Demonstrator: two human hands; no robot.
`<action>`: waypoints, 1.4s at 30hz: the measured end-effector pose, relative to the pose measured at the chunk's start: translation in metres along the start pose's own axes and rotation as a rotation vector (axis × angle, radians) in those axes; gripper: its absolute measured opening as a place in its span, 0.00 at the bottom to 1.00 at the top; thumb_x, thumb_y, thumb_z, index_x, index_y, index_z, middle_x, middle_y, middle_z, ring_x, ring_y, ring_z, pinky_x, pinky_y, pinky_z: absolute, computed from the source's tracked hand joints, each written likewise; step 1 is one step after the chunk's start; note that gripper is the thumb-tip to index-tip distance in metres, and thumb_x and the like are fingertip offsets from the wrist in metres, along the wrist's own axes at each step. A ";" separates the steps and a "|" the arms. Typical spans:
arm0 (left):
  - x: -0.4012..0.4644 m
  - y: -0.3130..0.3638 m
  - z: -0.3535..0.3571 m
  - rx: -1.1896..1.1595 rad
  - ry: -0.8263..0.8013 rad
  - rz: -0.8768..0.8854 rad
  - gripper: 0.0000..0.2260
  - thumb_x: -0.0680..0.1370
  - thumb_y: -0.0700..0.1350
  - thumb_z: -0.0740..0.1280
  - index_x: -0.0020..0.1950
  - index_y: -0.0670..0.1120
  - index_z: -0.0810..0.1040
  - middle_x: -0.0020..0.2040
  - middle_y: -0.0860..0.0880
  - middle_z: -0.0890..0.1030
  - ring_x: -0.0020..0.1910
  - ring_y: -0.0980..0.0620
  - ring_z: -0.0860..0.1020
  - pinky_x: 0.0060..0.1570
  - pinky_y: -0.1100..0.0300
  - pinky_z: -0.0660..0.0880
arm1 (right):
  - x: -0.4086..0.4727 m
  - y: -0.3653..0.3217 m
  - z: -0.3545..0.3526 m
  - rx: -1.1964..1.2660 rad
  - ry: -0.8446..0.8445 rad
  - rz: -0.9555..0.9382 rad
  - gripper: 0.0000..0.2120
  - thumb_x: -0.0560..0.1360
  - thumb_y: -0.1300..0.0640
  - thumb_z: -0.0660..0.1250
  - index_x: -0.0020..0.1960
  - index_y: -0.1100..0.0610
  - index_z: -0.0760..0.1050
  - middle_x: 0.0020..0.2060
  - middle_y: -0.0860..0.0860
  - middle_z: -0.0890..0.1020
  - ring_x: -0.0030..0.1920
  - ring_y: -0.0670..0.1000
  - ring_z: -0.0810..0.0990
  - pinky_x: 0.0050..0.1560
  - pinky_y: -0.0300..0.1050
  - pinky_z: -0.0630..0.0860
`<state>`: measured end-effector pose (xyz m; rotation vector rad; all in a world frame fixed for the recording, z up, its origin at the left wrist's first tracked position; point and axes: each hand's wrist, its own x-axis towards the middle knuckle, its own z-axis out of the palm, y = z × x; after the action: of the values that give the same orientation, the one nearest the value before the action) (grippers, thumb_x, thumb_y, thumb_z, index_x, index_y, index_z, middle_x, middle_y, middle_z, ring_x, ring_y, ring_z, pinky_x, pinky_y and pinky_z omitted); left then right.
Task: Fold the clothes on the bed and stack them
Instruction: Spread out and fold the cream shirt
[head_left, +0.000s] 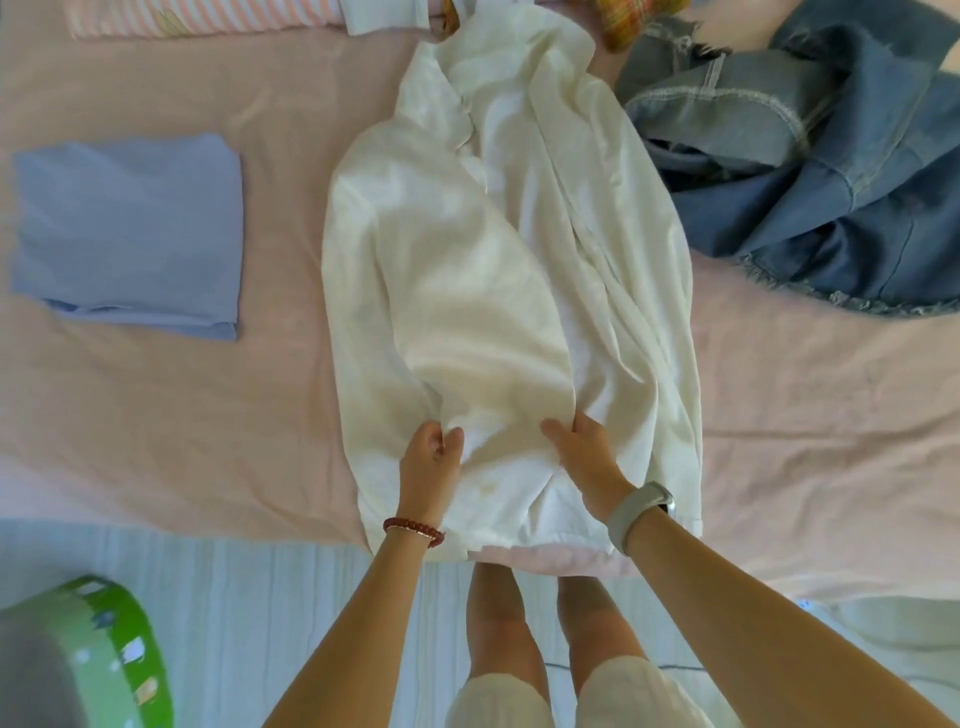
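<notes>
Both arms reach up from the bottom of the frame to the near end of a white garment (498, 291), which lies lengthwise in the middle of the pink bed (182, 405), its sides folded inward. The left hand (430, 457), a red bead bracelet (414, 530) at its wrist, pinches a fold of the white cloth between thumb and curled fingers. The right hand (587, 457), with a grey watch (640, 514) on its wrist, grips the cloth just beside it, thumb out to the left. A folded blue garment (130, 234) lies at left, a crumpled denim garment (810, 171) at upper right.
</notes>
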<state>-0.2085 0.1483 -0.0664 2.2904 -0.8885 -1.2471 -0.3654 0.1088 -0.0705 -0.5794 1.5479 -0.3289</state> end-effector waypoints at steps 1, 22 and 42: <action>-0.003 0.002 -0.004 -0.067 0.023 0.006 0.15 0.79 0.41 0.60 0.34 0.45 0.60 0.30 0.50 0.60 0.29 0.54 0.60 0.29 0.65 0.60 | -0.005 -0.002 0.000 0.025 0.001 -0.044 0.07 0.76 0.62 0.59 0.52 0.64 0.73 0.41 0.59 0.75 0.41 0.55 0.73 0.39 0.43 0.72; -0.010 -0.062 -0.072 0.331 0.268 -0.304 0.20 0.77 0.39 0.61 0.69 0.41 0.64 0.67 0.38 0.66 0.62 0.36 0.68 0.58 0.42 0.68 | -0.033 0.030 -0.019 -0.842 -0.319 -0.097 0.19 0.78 0.55 0.61 0.69 0.54 0.64 0.54 0.52 0.77 0.52 0.51 0.76 0.48 0.38 0.73; -0.005 -0.010 0.024 0.840 -0.246 0.129 0.23 0.79 0.48 0.59 0.74 0.50 0.58 0.77 0.46 0.47 0.75 0.40 0.46 0.69 0.44 0.62 | 0.003 0.011 -0.099 -0.628 0.535 -0.012 0.20 0.76 0.56 0.60 0.67 0.57 0.65 0.61 0.57 0.74 0.63 0.59 0.67 0.61 0.53 0.63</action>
<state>-0.2274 0.1585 -0.0824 2.6207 -1.9072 -1.2632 -0.4643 0.1019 -0.0718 -1.0462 2.1833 0.0131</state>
